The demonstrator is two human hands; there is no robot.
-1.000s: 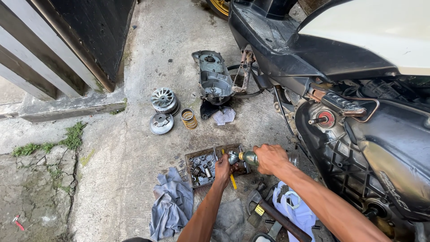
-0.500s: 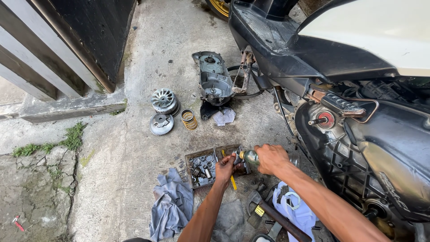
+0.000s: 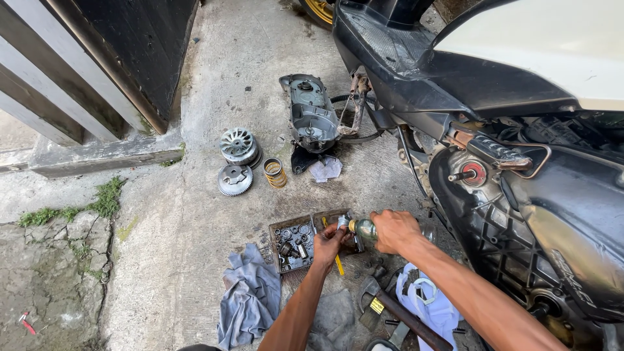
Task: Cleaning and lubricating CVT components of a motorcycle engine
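Grey concrete floor [image 3: 195, 260] lies under us, and we crouch beside a scooter [image 3: 520, 130] whose engine side stands open. Our right hand [image 3: 394, 231] is clamped around a small greenish bottle [image 3: 364, 228], held almost level with its neck pointing to the left. Our left hand [image 3: 328, 242] meets it there, the fingertips pinched at the bottle's mouth, so the two hands are nearly together with the bottle bridging them. Whether the left fingers grip a cap or only touch the nozzle, we cannot tell.

Just below the hands sits a shallow parts tray [image 3: 286, 227], holding dark bolts and small metal pieces, and the left hand hovers over its right edge. A yellow-handled tool [image 3: 338, 263] pokes out under the left wrist. Near our left forearm lies a crumpled blue-grey rag [image 3: 250, 302]; to the right of it a hammer [image 3: 390, 309] rests on the floor beside a pale blue cloth [image 3: 432, 305].

Farther off, well apart from the hands, we see a finned pulley [image 3: 238, 144], a toothed disc [image 3: 234, 179] just in front of it, and a yellow coil spring [image 3: 275, 172] standing upright beside them. The removed engine cover [image 3: 312, 114] lies near the scooter's footboard, with a scrap of white paper [image 3: 325, 169] at its near end.
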